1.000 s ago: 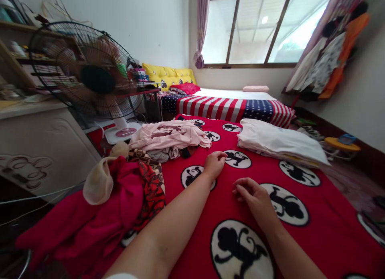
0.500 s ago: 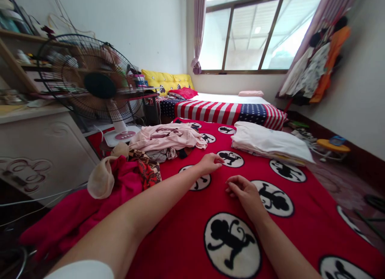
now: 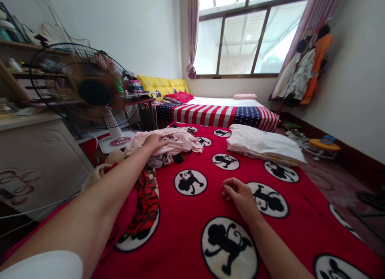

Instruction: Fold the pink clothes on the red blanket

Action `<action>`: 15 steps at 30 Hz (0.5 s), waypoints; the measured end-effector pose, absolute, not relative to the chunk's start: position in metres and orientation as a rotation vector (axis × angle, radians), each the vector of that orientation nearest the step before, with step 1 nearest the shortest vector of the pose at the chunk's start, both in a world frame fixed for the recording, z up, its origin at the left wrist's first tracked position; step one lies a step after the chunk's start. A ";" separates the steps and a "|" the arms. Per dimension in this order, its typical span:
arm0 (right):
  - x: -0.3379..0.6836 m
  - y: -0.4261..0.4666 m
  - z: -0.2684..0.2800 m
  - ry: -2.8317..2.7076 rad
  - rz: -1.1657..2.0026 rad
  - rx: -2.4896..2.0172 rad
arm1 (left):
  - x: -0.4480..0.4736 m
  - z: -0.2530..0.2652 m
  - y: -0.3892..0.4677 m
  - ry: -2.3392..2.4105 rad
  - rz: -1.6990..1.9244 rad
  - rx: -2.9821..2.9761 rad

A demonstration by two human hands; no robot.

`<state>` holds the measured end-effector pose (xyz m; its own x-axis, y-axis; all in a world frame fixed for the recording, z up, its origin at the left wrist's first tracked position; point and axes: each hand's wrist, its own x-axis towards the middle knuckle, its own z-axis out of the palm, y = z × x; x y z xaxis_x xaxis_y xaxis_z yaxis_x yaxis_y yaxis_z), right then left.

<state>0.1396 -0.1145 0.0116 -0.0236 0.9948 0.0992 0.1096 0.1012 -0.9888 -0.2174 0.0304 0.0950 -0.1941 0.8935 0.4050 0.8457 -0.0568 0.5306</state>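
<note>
My left hand (image 3: 154, 143) is at the near left part of a pale pink shirt (image 3: 183, 139), its fingers closing on the cloth. The shirt has a darker print and lies loosely on top of a heap of other clothes. My right hand (image 3: 237, 192) hovers low over the red blanket (image 3: 168, 223), fingers loosely curled and slightly apart, with nothing in them. Black monkey figures in white circles cover the blanket. Beneath my left forearm, partly hidden, lie a red and black patterned cloth (image 3: 147, 207) and other crumpled garments.
A stack of folded white clothes (image 3: 264, 142) lies at the blanket's far right. On the left, close to the pink shirt, stands a table fan (image 3: 94, 92). Behind are a bed with a striped cover (image 3: 210, 114) and a window. An orange stool (image 3: 325, 145) is at the right.
My left hand has moved left from the middle of the blanket onto the pink shirt. My right hand stays in nearly the same place. The view has shifted slightly.
</note>
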 end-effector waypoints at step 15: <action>0.138 -0.117 0.016 -1.218 1.097 -1.125 | -0.103 0.210 0.021 1.769 1.678 1.845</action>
